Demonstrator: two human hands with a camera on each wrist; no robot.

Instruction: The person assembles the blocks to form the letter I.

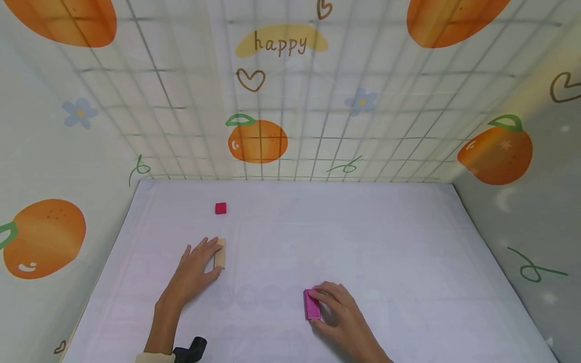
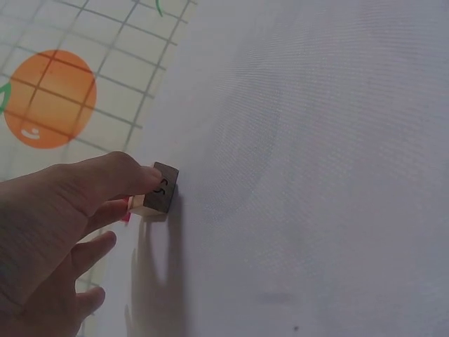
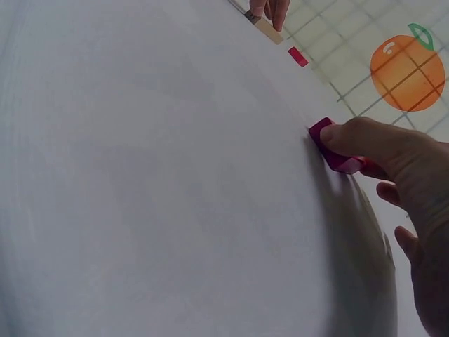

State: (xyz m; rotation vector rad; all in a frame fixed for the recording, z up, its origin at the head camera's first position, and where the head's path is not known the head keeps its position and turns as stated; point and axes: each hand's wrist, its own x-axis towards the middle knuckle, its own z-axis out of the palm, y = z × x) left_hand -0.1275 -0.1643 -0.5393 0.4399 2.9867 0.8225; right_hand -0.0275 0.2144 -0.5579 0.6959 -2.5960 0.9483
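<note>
Head view: the wood block is lying left of centre on the counter, its long axis pointing at the far edge; the red cube is sitting apart beyond it, nearer the left hand. That grip is pinching the block end to end, thumb nearest the wearer. The pink block is lying further right and further from the far edge, roughly parallel; the right hand is pinching it lengthwise, reaching from its right.

Left wrist view: the thumb is pressing the marked end.

Right wrist view: the thumb is bearing on the pink block, two fingers standing clear.
</note>
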